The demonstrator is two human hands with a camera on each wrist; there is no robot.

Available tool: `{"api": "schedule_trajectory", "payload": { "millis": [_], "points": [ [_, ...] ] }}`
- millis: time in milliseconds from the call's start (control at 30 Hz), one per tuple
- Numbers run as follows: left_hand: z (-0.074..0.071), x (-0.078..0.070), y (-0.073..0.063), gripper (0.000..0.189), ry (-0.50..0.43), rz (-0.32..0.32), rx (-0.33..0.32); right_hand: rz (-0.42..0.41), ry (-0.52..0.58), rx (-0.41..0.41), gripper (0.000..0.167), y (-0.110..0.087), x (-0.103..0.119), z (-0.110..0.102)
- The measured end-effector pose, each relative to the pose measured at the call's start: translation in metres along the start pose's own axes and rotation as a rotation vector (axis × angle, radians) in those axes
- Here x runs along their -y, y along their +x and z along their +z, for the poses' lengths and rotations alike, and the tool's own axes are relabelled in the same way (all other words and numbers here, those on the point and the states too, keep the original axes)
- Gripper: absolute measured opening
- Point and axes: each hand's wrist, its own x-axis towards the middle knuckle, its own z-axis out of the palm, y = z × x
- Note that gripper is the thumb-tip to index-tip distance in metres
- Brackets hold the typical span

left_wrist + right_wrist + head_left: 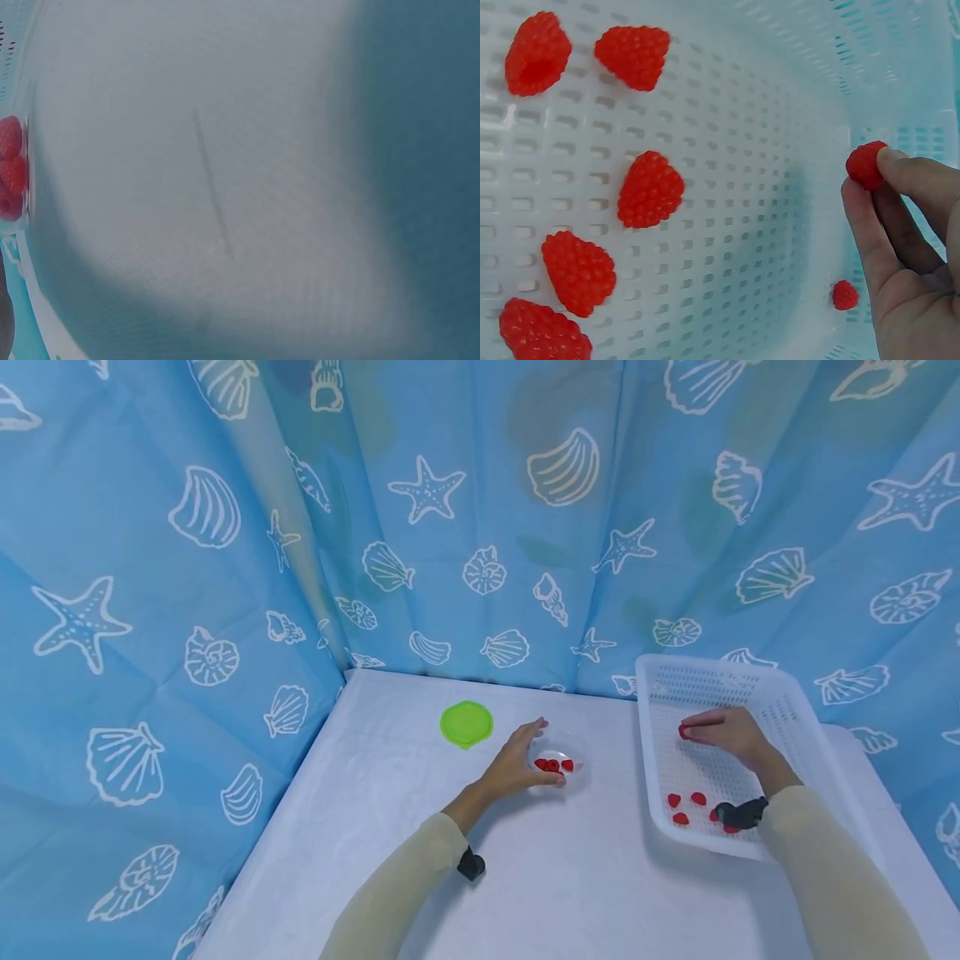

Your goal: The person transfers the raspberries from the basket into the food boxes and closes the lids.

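Observation:
My right hand (727, 733) is inside a white perforated plastic basket (813, 718), pinching a red raspberry (866, 164) between thumb and fingertips. Several more raspberries (651, 190) lie apart on the basket floor, and a single one (845, 295) is near its far wall. On the table to the left, my left hand (517, 764) holds a small clear container (579, 747), thumb at the near side and fingers at the far side. Several raspberries (552, 765) sit in that container. The left wrist view catches only some raspberries (11, 176) at its left edge.
A flat bright-green lid with a small tab (467, 724) lies left of the clear container. Beneath everything is a white-covered table (585, 893). A blue curtain (480, 527) with shells and starfish hangs behind and along the left side.

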Motion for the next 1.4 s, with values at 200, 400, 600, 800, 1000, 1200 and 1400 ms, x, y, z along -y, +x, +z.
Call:
{"api": "schedule_trajectory", "payload": {
  "millis": [200, 400, 600, 800, 1000, 1200, 1400],
  "points": [
    [0.000, 0.000, -0.002, 0.102, -0.001, -0.004, 0.005, -0.074, 0.066, -0.018, 0.065, -0.004, 0.008, -0.006],
    [-0.001, -0.001, -0.001, 0.102, -0.001, 0.015, 0.013, -0.118, 0.085, -0.035, 0.062, -0.008, 0.028, -0.013],
    [-0.001, 0.001, 0.001, 0.102, 0.019, 0.013, 0.016, -0.169, 0.171, -0.026, 0.060, -0.010, 0.056, -0.013],
    [-0.001, -0.002, -0.001, 0.101, 0.010, 0.009, 0.012, -0.270, 0.241, -0.018, 0.051, -0.013, 0.083, -0.009],
    [-0.001, -0.004, -0.002, 0.100, 0.010, 0.011, 0.011, -0.319, 0.334, 0.033, 0.046, -0.012, 0.108, -0.002],
    [0.000, -0.003, -0.001, 0.101, 0.009, 0.010, 0.005, -0.335, 0.354, 0.056, 0.043, -0.010, 0.132, 0.012],
    [0.002, -0.002, 0.000, 0.102, 0.001, -0.003, 0.003, -0.346, 0.345, 0.078, 0.040, -0.009, 0.152, 0.025]
  ]
}}
